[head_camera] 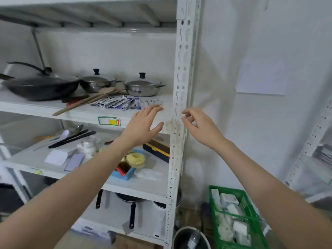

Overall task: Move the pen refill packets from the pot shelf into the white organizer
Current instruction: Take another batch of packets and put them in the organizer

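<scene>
Several pen refill packets (124, 102), silvery with blue print, lie fanned out on the pot shelf (86, 112), just in front of the two steel pots. My left hand (143, 123) hovers over the shelf's front edge with fingers spread, its fingertips close to the rightmost packets and holding nothing. My right hand (199, 124) is raised in front of the shelf's right upright post (181, 105), fingers loosely curled and empty. No white organizer is in view.
A black wok (41, 87), two lidded steel pots (142, 87) and wooden spoons (86, 101) share the pot shelf. The shelf below holds cutlery, a blue box (125, 172) and a dark case. A green basket (237, 216) stands on the floor at right.
</scene>
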